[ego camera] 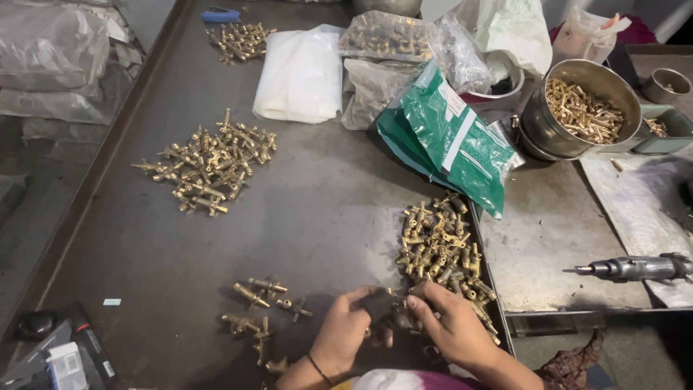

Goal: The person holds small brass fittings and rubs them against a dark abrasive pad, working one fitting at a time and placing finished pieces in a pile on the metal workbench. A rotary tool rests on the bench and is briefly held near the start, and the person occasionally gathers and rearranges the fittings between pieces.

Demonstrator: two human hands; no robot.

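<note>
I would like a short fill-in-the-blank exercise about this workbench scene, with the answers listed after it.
1. Both hands, left hand and right hand, hold a small ___ fitting between them.
2. The steel bowl is full of ___-coloured parts.
3. The power screwdriver lies to the ___ of the hands.
4. The plastic bag beside the bowl is ___.

Answers: brass; gold; right; green

A single head-worn camera looks steeply down and forward over the dark counter (pixel 310 217). The left hand (pixel 341 334) and right hand (pixel 453 328) sit close beneath it at the bottom edge, their grip meeting low and centre. Beyond the grip the view runs to the counter's far end; left of it a floor strip shows, right of it a lower metal shelf (pixel 556 238).
</note>
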